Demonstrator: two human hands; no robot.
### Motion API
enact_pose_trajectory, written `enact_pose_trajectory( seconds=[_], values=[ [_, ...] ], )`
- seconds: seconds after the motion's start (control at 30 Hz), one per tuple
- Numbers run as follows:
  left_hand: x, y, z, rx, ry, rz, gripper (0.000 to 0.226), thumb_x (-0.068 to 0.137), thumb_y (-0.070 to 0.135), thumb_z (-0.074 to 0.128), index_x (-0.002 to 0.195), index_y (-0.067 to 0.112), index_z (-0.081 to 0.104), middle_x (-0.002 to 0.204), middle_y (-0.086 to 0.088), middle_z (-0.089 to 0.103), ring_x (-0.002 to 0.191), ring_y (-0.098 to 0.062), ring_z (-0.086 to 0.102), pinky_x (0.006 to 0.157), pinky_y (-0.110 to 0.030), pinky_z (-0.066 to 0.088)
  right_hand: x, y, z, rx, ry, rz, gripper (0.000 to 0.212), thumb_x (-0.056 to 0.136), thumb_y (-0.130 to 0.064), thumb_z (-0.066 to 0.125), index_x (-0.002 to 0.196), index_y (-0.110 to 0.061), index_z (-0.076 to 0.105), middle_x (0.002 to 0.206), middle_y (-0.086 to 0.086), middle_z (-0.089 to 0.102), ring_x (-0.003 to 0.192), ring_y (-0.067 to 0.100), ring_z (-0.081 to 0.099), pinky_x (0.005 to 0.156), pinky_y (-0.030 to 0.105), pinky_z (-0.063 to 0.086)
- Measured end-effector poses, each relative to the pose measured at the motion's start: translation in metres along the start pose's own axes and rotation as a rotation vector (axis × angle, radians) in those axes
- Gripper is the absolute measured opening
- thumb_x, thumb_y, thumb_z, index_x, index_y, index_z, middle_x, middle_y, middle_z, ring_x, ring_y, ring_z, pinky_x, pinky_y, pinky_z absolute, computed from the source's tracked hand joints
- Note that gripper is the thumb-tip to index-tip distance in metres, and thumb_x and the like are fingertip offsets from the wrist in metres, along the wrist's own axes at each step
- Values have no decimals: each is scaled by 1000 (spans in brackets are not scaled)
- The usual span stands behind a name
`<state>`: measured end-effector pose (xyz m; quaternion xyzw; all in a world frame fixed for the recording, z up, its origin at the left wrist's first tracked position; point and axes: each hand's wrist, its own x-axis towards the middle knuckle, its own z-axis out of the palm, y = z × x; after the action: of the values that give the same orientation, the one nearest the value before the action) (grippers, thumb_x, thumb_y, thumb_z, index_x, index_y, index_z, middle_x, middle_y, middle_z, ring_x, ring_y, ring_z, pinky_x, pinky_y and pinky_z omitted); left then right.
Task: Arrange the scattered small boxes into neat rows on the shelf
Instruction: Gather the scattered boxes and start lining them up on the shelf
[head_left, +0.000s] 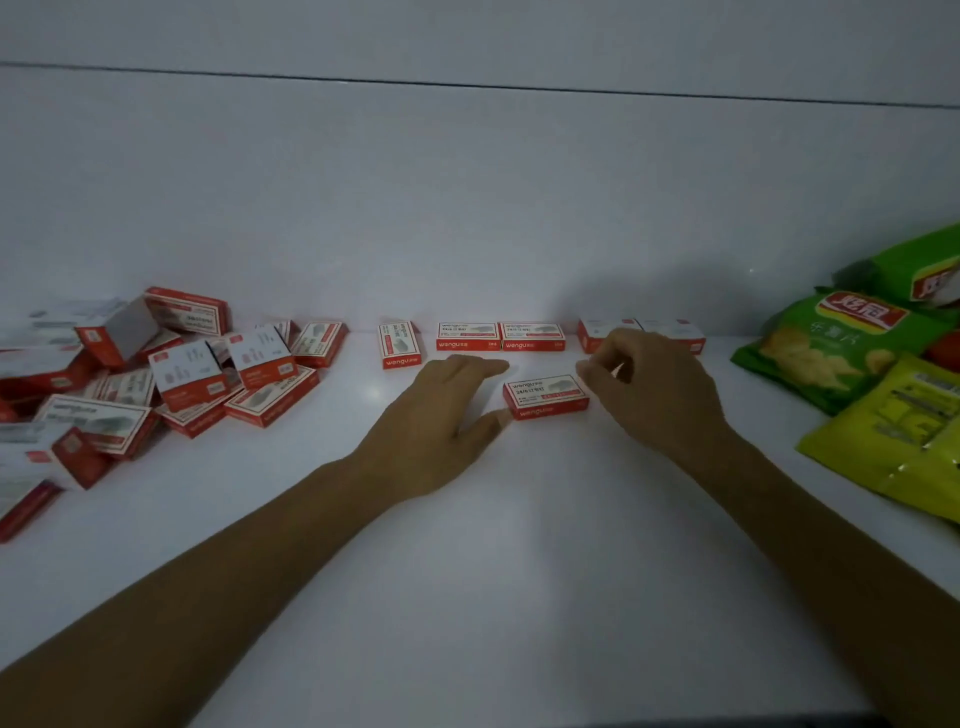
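Observation:
One small red-and-white box (545, 397) lies flat on the white shelf (467, 545), between my two hands. My left hand (441, 410) rests palm down with its thumb touching the box's left end. My right hand (654, 384) hovers at the box's right end with fingers curled loosely, holding nothing that I can see. Along the back wall stands a row of boxes: two side by side (467, 336) (533, 336), one turned endwise (399, 344) to their left, and two more (675, 332) partly hidden behind my right hand. A messy pile of the same boxes (156, 374) fills the left.
Green and yellow snack bags (852, 353) (904, 431) lie at the right end of the shelf. The back wall rises right behind the row. Bare shelf surface stretches in front of my hands toward the front edge.

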<state>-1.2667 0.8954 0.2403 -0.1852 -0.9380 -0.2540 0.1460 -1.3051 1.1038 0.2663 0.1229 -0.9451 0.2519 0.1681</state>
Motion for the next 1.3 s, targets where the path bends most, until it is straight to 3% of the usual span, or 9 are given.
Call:
enact_pose_trajectory(
  seconds=[0.07,0.17,0.27,0.43,0.67,0.9,1.07,1.23,1.3],
  values=[
    [0,0,1,22,3,30,49,93,36,49,139,22,38,141,3,44,128,-14,37,99,-24,30,-10,-8,-2,28,-64,-154,14,89,-39,54,86,-26,60,83,-11,61,76,5,55,70,26,45],
    [-1,0,2,43,3,31,47,94,34,47,139,20,39,139,1,46,126,-16,40,100,-29,34,-20,-18,3,-152,-242,-295,34,90,-46,45,104,-21,65,108,-5,62,94,9,52,78,23,42],
    [-2,-3,2,45,11,39,48,94,35,48,139,21,39,139,3,46,127,-16,39,100,-27,33,-15,-21,0,-185,-293,-266,38,93,-44,41,117,-23,59,120,-6,58,105,11,51,86,23,41],
    [-2,-7,4,81,13,63,48,91,38,48,136,21,43,134,2,50,122,-17,44,95,-22,30,4,-19,11,-237,-255,-261,36,93,-41,44,124,-24,52,121,1,58,107,17,53,91,33,45],
    [0,-10,6,128,33,17,47,91,34,53,135,17,45,133,-1,51,120,-19,45,92,-25,34,6,-9,29,-244,-221,-301,46,95,-38,40,137,-20,40,144,0,40,133,17,32,107,31,26],
    [1,-11,8,144,16,5,54,86,45,41,134,18,45,131,0,52,118,-18,47,92,-29,39,8,-8,31,-283,-188,-319,49,94,-43,39,138,-20,39,145,0,40,133,17,32,106,33,24],
    [2,-11,8,171,11,10,49,92,39,50,137,20,41,135,1,48,121,-18,44,95,-32,39,12,-7,32,-242,-207,-317,46,93,-41,45,133,-19,44,140,1,45,128,19,39,104,34,28],
    [1,-5,1,158,22,-36,51,91,44,49,137,24,40,138,6,45,123,-16,42,91,-29,39,7,-13,25,-28,-101,-357,27,87,-23,58,113,-19,62,125,0,59,114,18,53,94,24,36],
    [2,-7,-10,153,52,-31,51,90,47,49,136,25,41,137,6,45,123,-16,43,92,-31,42,5,-23,18,40,-63,-428,20,85,-20,58,103,-20,66,113,-2,64,104,15,59,91,27,43]
  ],
)
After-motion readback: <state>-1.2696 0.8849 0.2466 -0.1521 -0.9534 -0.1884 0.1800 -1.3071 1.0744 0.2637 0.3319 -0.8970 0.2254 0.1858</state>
